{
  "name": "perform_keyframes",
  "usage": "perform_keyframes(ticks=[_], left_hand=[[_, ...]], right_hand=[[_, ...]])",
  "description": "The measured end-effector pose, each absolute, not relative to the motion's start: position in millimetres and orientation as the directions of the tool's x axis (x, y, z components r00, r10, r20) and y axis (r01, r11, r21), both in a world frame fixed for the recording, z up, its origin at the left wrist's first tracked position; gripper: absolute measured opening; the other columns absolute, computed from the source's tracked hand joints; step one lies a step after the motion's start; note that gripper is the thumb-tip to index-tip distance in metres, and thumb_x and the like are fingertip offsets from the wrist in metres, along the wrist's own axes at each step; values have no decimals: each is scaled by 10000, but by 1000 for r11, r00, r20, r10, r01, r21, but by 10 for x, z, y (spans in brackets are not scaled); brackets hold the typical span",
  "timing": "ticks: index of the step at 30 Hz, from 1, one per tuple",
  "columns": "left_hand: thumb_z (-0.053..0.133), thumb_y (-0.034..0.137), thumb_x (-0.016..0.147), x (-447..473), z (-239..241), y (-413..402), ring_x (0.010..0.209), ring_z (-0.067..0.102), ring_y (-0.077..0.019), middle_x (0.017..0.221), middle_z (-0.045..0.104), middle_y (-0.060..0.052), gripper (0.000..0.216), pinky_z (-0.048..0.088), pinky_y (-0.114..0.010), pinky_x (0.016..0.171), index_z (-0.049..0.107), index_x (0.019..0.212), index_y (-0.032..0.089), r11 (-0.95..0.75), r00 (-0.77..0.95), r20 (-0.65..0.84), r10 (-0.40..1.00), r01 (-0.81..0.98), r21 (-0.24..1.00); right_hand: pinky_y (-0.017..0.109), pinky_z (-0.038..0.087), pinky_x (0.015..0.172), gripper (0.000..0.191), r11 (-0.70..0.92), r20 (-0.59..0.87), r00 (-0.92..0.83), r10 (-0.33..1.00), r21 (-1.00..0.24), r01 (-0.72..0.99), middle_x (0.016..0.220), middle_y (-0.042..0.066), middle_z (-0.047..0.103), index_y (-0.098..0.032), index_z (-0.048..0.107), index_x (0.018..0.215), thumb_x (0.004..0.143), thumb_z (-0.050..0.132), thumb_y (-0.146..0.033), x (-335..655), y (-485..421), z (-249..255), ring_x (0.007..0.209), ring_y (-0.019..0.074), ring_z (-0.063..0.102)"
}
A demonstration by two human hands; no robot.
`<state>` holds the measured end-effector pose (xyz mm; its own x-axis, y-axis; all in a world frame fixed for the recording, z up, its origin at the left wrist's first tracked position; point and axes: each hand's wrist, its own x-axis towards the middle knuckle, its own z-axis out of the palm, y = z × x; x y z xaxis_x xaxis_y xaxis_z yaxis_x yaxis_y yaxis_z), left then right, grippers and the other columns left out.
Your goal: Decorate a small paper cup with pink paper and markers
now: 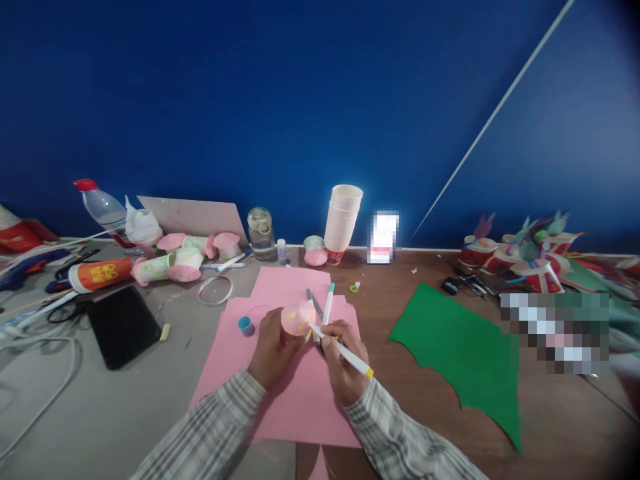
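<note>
My left hand [275, 350] is closed around a small paper craft topped by a round pink paper disc [296, 319] with yellow spots on it; its lower part is mostly hidden by my fingers. A white marker with a yellow end [350, 357] is gripped in my right hand [346, 363], its tip at the disc's right edge. Both hands are over pink paper sheets [280, 420]. Just behind them lie a teal-ended marker [329, 303] and a grey marker [315, 305]. On the paper to the left of my left hand sits a small blue cap [245, 325].
A green paper sheet [460, 353] with a scalloped edge lies at right. Stacked paper cups [343, 220], a glass jar [261, 233] and a lit, blurred phone [383, 237] stand along the blue wall. Pink-and-green cup crafts [187, 262], a tape roll [215, 291] and a black tablet [124, 327] are left.
</note>
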<state>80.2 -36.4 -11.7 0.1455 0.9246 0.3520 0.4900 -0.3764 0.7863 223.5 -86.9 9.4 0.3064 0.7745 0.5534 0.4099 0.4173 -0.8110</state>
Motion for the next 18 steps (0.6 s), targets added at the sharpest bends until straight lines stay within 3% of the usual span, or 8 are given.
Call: perform_keyframes(ticks=[18], left_hand=[[652, 343, 617, 805, -98, -359, 904, 526, -247, 958, 594, -34, 412, 470, -409, 778, 531, 1006, 275, -383, 144, 362, 921, 497, 778]], right_hand=[[290, 475, 602, 116, 438, 576, 286, 766, -793, 423, 651, -17, 585, -213, 611, 744, 770, 498, -218, 2227, -867, 55, 617, 159, 570]])
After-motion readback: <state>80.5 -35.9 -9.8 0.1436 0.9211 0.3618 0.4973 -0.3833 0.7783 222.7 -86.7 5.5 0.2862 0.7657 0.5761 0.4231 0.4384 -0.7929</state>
